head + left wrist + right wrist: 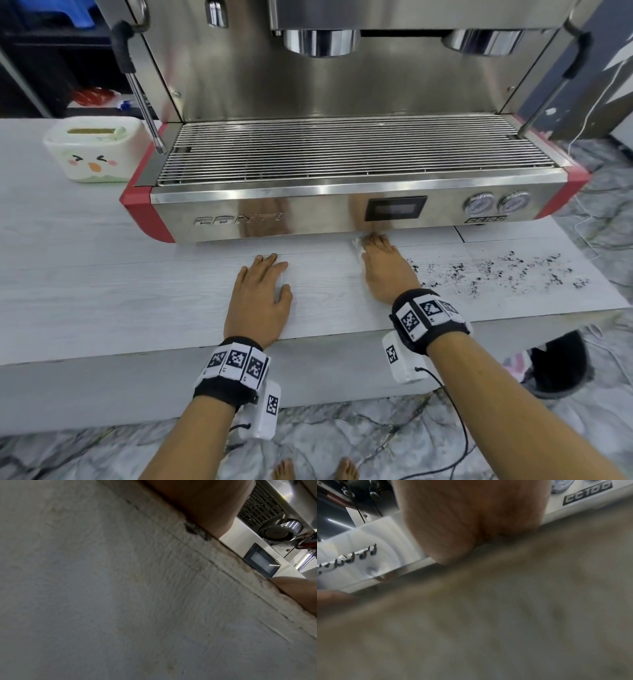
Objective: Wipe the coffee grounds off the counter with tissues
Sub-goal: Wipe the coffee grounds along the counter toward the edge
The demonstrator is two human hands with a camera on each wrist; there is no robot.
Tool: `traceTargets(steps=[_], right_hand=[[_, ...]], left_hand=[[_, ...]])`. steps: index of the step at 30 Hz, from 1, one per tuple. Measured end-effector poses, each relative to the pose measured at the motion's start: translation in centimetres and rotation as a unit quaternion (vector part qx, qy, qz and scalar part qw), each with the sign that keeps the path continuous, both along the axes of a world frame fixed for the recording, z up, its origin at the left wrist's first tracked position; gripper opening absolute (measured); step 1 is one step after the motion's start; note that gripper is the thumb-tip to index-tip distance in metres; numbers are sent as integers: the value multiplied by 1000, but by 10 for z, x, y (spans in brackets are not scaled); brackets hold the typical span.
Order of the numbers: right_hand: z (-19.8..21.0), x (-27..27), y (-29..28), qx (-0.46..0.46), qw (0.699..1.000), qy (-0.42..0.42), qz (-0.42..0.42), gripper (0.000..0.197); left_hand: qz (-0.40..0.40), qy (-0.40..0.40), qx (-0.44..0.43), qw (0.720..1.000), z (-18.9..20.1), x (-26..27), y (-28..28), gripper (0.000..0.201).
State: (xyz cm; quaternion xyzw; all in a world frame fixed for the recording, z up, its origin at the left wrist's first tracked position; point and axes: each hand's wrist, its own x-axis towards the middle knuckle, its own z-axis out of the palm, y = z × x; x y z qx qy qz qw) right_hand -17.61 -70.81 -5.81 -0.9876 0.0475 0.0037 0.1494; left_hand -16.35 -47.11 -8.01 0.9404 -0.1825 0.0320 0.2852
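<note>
Two bare hands lie flat on a pale wood-grain worktop (102, 291) in front of a steel and red espresso machine (342, 212). The left hand (258, 299) rests palm down with its fingers (270, 262) straight and slightly spread, holding nothing. The right hand (385, 265) presses a crumpled white tissue (358, 247) against the surface, fingers extended flat over it and their tips almost at the machine's front panel; only a sliver of the tissue shows at the left of those fingers. Just right of the right hand's fingers, dark coffee grounds (496, 270) lie scattered in a loose band toward the far right end of the worktop. Well to the left of the left hand's fingers, a white tissue box (94, 152) with a cartoon face stands beside the machine's steam wand (147, 113). Beyond both sets of fingers, the drip grille (342, 147) spans the machine, with a small dark screen (395, 212) and two round gauges (496, 204) on the panel below it. Both wrists wear black bands carrying printed square markers. Below the worktop's front edge, the floor (342, 428) is grey marbled tile, and a black bin (555, 363) stands at the right. Both wrist views are dim and show little beyond the worktop grain, the heel of each hand and the machine's front.
</note>
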Motion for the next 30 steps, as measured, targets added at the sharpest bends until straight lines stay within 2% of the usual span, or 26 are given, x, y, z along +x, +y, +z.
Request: traceTargets(steps=[2,4,8,14,18,21,24,27,30], right_hand=[[9,-3,12,22,999,-5,33,57],[13,-9,30,46,997,-4,57,51],[-9,-16,53,13,996,7,86,54],[-17,-31,21,-3,998,-29,58,58],[-14,-41,-9,-19,999,-20,27,54],[-4,-46,-11,-1,999,-23,28,50],[3,-58,13,35,995,-63,64,50],[-5,-68,38,29,991,-33,126,52],[-16,-73,41,13,990,-36,134,60]], left_hand=[[4,1,-3,1000,1,0,0,44],[6,2,-4,1000,2,0,-1,43],[7,1,1,1000,2,-1,-1,44],[5,-1,1,1000,0,-1,0,43],[6,-3,5,1000,0,-1,-1,42],[9,0,4,1000,0,-1,-1,42],[12,0,5,1000,0,-1,-2,42],[13,-2,11,1000,1,-1,-3,42],[15,-5,14,1000,1,-1,-3,42]])
